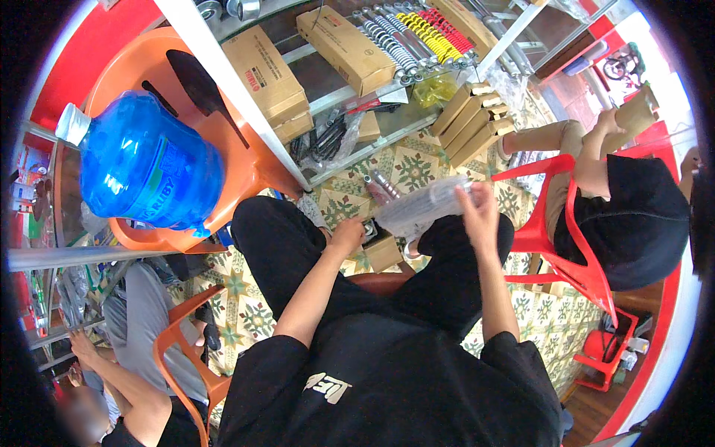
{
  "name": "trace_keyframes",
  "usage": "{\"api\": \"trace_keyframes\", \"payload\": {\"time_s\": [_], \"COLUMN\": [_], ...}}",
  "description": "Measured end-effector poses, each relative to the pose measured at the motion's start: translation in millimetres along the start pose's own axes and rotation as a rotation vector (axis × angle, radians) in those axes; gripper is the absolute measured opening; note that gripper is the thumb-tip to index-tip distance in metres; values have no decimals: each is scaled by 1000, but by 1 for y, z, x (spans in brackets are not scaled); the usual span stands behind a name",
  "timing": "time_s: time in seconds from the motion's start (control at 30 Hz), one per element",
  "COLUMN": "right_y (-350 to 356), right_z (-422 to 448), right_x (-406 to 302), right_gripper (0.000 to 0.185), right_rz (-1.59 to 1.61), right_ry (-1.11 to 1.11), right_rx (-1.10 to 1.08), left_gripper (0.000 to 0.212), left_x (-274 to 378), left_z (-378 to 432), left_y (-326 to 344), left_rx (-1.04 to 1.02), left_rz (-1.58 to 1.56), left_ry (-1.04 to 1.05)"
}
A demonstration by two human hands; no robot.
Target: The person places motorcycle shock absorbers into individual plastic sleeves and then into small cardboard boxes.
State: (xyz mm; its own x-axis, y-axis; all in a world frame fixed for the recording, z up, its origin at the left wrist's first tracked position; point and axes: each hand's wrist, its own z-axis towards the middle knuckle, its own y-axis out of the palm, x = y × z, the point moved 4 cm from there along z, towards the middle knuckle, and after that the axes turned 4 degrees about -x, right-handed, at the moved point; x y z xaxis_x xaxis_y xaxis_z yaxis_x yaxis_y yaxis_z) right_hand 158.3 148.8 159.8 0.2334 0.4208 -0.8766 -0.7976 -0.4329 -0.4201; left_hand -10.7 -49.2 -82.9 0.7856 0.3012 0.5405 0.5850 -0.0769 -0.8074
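Note:
Between my knees, my left hand (347,237) grips the upper edge of an open cardboard box (383,252), in which a metal end of a part shows. My right hand (479,213) pinches the far end of a long part in clear plastic wrap (420,209); it looks like a shock absorber, and its lower end lies at the box opening. On the tiled floor beyond lie shock absorbers (383,186), partly behind the wrapped part.
Coil-spring shock absorbers (416,39) and cardboard boxes (346,50) fill the glass shelf ahead. More narrow boxes (472,124) stand on the floor. A blue water bottle (153,162) rests on an orange chair (251,162) at left. People sit on both sides, one by a red chair (575,223).

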Motion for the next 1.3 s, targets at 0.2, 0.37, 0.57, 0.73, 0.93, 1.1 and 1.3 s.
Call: {"api": "trace_keyframes", "payload": {"time_s": [0.2,0.37,0.57,0.73,0.93,1.1,1.3], "right_y": [-41,-1,28,45,81,111,124], "right_z": [42,55,48,34,-14,-47,-85], "right_x": [17,88,165,250,333,352,391], "right_gripper": [23,28,31,36,47,56,35], "right_rz": [255,131,27,26,430,700,822], "right_ry": [118,84,151,403,659,887,1008], "right_rx": [187,241,377,454,585,641,739], "left_gripper": [10,11,10,8,18,23,25], "left_x": [11,19,12,11,32,27,36], "left_z": [7,9,14,15,13,16,23], "left_y": [-4,-3,12,7,-9,-11,-18], "left_rx": [-47,60,107,54,-102,-90,-168], "left_rz": [3,4,79,58,-70,-78,-81], "left_ry": [-94,-40,-30,-53,-64,-86,-83]}}
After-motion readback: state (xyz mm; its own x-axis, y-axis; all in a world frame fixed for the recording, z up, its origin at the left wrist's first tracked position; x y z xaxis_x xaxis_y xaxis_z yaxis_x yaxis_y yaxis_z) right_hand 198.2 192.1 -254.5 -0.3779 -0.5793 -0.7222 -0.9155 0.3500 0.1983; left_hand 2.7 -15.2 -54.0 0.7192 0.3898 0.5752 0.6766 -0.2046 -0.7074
